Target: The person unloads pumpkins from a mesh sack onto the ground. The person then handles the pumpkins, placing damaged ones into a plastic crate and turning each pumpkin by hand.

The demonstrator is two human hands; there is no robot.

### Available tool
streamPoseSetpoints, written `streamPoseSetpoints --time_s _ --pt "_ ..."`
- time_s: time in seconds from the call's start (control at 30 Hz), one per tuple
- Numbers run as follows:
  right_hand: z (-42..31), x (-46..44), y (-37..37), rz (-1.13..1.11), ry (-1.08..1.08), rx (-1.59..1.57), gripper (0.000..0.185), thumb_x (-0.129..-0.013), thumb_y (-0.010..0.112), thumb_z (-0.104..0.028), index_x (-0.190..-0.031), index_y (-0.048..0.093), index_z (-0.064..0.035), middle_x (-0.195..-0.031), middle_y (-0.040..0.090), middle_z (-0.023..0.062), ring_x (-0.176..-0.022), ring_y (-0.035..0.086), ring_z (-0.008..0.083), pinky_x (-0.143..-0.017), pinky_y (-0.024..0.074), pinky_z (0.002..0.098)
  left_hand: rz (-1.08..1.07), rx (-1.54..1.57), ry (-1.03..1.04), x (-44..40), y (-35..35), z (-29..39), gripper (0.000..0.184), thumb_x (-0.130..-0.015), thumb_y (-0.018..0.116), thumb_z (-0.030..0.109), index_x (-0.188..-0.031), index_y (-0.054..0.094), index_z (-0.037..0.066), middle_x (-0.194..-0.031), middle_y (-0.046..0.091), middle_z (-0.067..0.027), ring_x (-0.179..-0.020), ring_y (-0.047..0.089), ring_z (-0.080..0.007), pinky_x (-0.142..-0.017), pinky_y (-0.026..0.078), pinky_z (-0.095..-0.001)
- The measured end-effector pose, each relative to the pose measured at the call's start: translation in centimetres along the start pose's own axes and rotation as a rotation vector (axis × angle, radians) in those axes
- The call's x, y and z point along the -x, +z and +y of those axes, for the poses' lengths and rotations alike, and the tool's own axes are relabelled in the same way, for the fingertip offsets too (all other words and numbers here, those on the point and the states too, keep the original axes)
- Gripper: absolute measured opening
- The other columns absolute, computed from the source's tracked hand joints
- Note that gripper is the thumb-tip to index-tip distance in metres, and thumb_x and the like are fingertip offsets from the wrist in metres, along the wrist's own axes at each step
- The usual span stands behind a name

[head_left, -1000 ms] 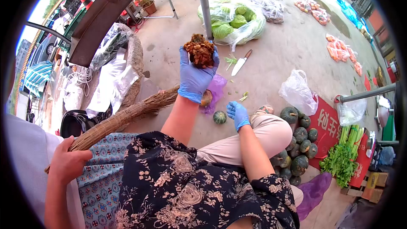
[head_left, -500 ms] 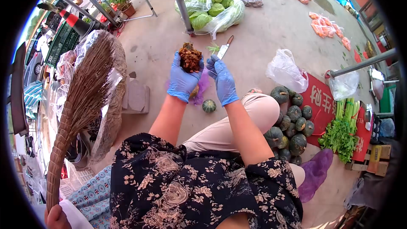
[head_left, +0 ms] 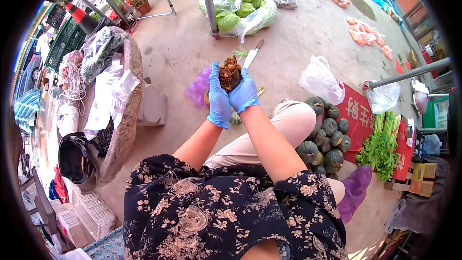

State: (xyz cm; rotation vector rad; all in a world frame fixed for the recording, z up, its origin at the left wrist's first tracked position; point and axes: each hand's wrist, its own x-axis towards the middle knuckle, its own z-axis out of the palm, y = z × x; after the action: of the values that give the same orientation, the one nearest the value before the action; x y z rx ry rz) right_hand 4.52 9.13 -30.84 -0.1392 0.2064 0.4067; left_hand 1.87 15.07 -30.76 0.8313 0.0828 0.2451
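Observation:
A ragged reddish-brown clump (head_left: 230,73) sits between my two blue-gloved hands in front of me. My left hand (head_left: 219,100) is wrapped round its left side, and my right hand (head_left: 244,93) closes on it from the right and below. Just beyond them on the ground lie a knife (head_left: 250,58) and some green scraps (head_left: 240,53). A purple bag (head_left: 197,89) is left of my hands. A small green squash (head_left: 235,118) is partly hidden behind my wrists.
Bagged cabbages (head_left: 240,9) lie beyond a metal pole (head_left: 208,5). Dark green squashes (head_left: 333,160), celery (head_left: 378,156) and a white plastic bag (head_left: 321,79) are at the right. A stone trough (head_left: 126,115) and a helmet (head_left: 77,160) stand at the left.
My right hand has come up from near my knee to the clump, which now sits turned between both hands. The other person's hand and straw broom at the left have gone out of view.

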Motion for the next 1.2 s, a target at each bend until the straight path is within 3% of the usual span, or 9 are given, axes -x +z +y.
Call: streamPoseSetpoints --time_s 0.1,0.2,0.37,0.47,0.7,0.83,0.9,1.1,1.2 --pt "0.3 0.3 0.1 -0.003 0.021 -0.059 0.045 -0.093 0.032 -0.036 -0.118 0.049 -0.0038 -0.115 0.055 0.0156 -0.104 0.053 0.0310 -0.094 0.0404 0.0434 0.066 -0.101 0.162 0.5 -0.4 -0.1 0.041 -0.096 0.035 0.026 -0.130 0.038 0.004 -0.125 0.047 -0.0065 -0.113 0.046 -0.0198 -0.101 0.033 -0.0334" --pt "1.2 0.3 0.4 0.020 -0.005 -0.054 0.044 -0.092 0.033 -0.036 -0.117 0.050 -0.0032 -0.113 0.056 0.0157 -0.103 0.053 0.0315 -0.094 0.0400 0.0431 0.047 0.191 0.140 0.5 -0.8 1.4 0.041 -0.094 0.040 0.027 -0.128 0.040 0.004 -0.121 0.049 -0.0068 -0.111 0.046 -0.0187 -0.100 0.033 -0.0328" --pt "2.1 0.4 0.3 0.042 -0.050 0.060 0.038 -0.091 0.040 -0.029 -0.118 0.050 -0.0046 -0.113 0.056 0.0122 -0.103 0.054 0.0271 -0.093 0.0414 0.0400 0.205 0.476 -0.068 -0.7 -3.1 1.8 0.019 -0.091 0.048 0.025 -0.100 0.056 0.011 -0.096 0.059 -0.0026 -0.091 0.054 -0.0160 -0.089 0.042 -0.0321" --pt "2.5 0.8 0.1 0.021 -0.076 0.094 0.039 -0.091 0.038 -0.029 -0.118 0.049 -0.0038 -0.114 0.055 0.0133 -0.104 0.053 0.0280 -0.093 0.0408 0.0404 0.300 0.440 -0.046 -0.5 -3.0 1.8 0.019 -0.091 0.049 0.021 -0.105 0.056 0.011 -0.097 0.059 -0.0012 -0.091 0.055 -0.0143 -0.088 0.043 -0.0312" --pt "2.0 0.8 -0.6 0.026 -0.105 0.115 0.040 -0.090 0.038 -0.030 -0.118 0.049 -0.0036 -0.114 0.055 0.0148 -0.105 0.053 0.0297 -0.094 0.0400 0.0414 0.258 0.342 -0.086 -0.9 -2.7 0.9 0.020 -0.090 0.048 0.016 -0.107 0.056 0.007 -0.102 0.059 -0.0030 -0.095 0.055 -0.0157 -0.090 0.042 -0.0307" --pt "1.5 1.6 -0.5 0.008 -0.121 0.067 0.037 -0.089 0.041 -0.028 -0.115 0.051 -0.0035 -0.112 0.056 0.0128 -0.101 0.054 0.0270 -0.092 0.0420 0.0386 0.164 0.380 -0.196 -0.8 -2.4 0.2 0.021 -0.090 0.050 0.021 -0.106 0.055 0.008 -0.098 0.058 -0.0037 -0.096 0.055 -0.0184 -0.090 0.043 -0.0337" --pt "1.2 2.0 -0.7 0.030 -0.186 0.073 0.038 -0.089 0.041 -0.027 -0.118 0.049 -0.0044 -0.113 0.056 0.0124 -0.103 0.054 0.0265 -0.093 0.0419 0.0382 0.028 0.432 -0.316 -0.7 -2.2 0.3 0.026 -0.091 0.047 0.026 -0.108 0.054 0.007 -0.107 0.058 -0.0060 -0.100 0.055 -0.0208 -0.091 0.043 -0.0356" --pt "0.1 4.2 -0.8 0.087 -0.357 0.215 0.040 -0.091 0.037 -0.029 -0.118 0.049 -0.0033 -0.115 0.055 0.0109 -0.104 0.054 0.0238 -0.095 0.0404 0.0373 0.016 0.471 -0.487 1.7 1.2 0.6 0.035 -0.092 0.043 0.032 -0.116 0.052 0.008 -0.117 0.055 -0.0095 -0.106 0.052 -0.0237 -0.096 0.040 -0.0376" --pt "-0.4 5.8 -1.1 0.051 -0.422 0.391 0.053 -0.093 0.032 -0.043 -0.124 0.044 -0.0009 -0.118 0.052 0.0119 -0.108 0.051 0.0223 -0.098 0.0368 0.0347 -0.010 0.457 -0.511 2.0 0.8 -1.1 0.038 -0.091 0.042 0.038 -0.113 0.054 0.009 -0.110 0.058 -0.0073 -0.102 0.054 -0.0213 -0.093 0.041 -0.0356"
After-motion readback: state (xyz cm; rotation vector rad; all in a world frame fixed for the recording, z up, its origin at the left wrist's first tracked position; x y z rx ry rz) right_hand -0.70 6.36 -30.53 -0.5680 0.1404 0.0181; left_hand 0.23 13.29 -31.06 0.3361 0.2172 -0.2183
